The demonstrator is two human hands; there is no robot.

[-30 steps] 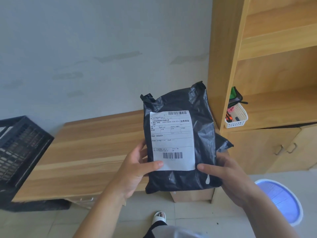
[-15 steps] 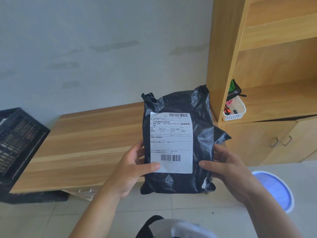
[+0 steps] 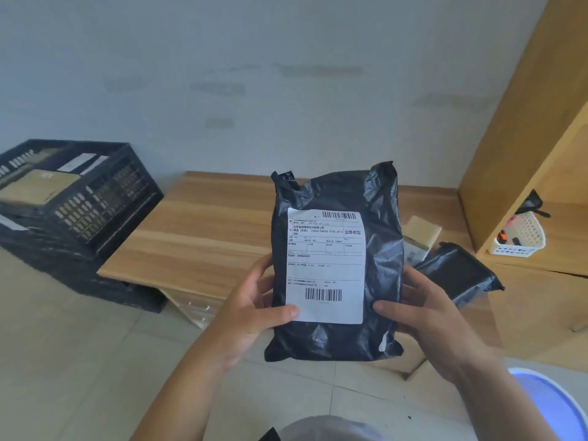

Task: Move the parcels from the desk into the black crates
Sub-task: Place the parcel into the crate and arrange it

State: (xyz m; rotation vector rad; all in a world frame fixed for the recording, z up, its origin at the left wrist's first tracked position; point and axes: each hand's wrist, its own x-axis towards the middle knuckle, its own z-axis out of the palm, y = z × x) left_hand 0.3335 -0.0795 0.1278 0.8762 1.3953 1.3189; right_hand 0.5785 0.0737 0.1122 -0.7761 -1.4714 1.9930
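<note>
A black plastic parcel with a white shipping label is held upright in front of me, above the desk's front edge. My left hand grips its lower left side, thumb on the label. My right hand grips its lower right side, thumb on the front. On the wooden desk behind it lie a second black parcel and a small cardboard box. A black crate stands at the left, stacked on another, with cardboard parcels inside.
A wooden shelf unit rises at the right, holding a white basket of small items. A round blue-and-white object lies on the tiled floor at lower right. A grey wall runs behind the desk.
The view has swung left and pulled back, so the crate's inside, the second black parcel and the small box now show. Both hands keep the same hold on the parcel.
</note>
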